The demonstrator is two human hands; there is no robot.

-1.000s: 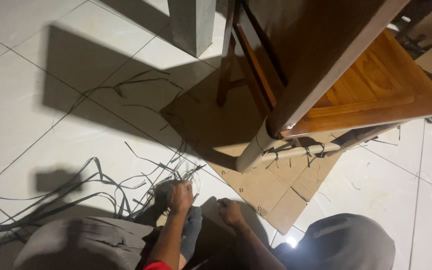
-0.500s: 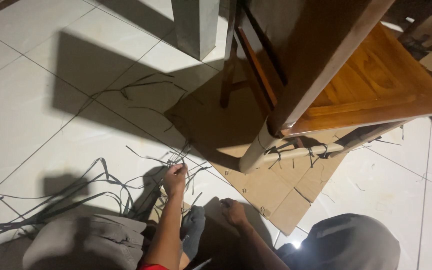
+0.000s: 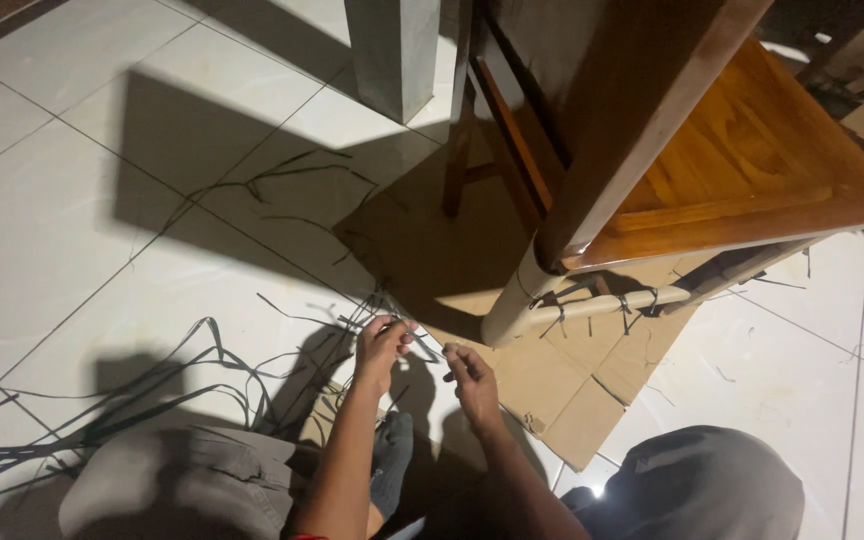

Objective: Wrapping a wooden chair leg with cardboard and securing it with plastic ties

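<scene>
White floor tiles (image 3: 72, 230) lie under my knees, dark strips (image 3: 152, 385) tangled at my left. My left hand (image 3: 382, 348) pinches a thin strip (image 3: 427, 352) between closed fingertips; my right hand (image 3: 469, 378) pinches its other end, near the cardboard (image 3: 562, 395) edge below the chair (image 3: 672, 170)

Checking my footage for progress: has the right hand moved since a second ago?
Yes. The right hand has risen from near the knee toward the pale chair leg, close beside the left hand.
</scene>
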